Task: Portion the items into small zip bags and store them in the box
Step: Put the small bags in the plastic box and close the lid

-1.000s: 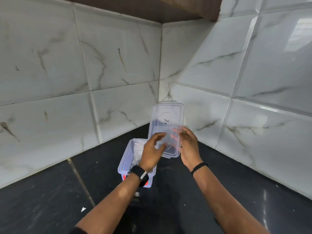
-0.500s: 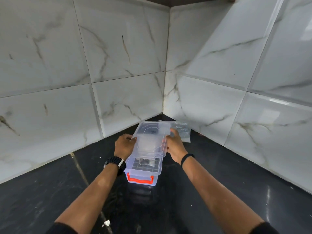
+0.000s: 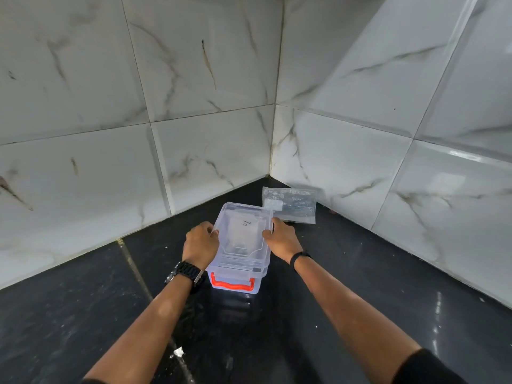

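Observation:
A small clear plastic box (image 3: 235, 275) with an orange handle stands on the black counter near the tiled corner. Its clear lid (image 3: 243, 231) lies flat on top of it. My left hand (image 3: 201, 242) grips the lid's left edge, fingers curled over the rim. My right hand (image 3: 282, 239) grips the lid's right edge in the same way. Clear bags show faintly through the lid inside the box. A clear zip bag packet (image 3: 289, 205) lies flat on the counter just behind and to the right of the box.
White marble-pattern tiled walls (image 3: 194, 148) meet in a corner right behind the box. The black counter (image 3: 360, 273) spreads to the left, right and front. A small white scrap (image 3: 177, 352) lies near the front.
The lid, held upright above the box a second ago, has come down flat onto the box. Both hands moved from the lid's face to its side edges.

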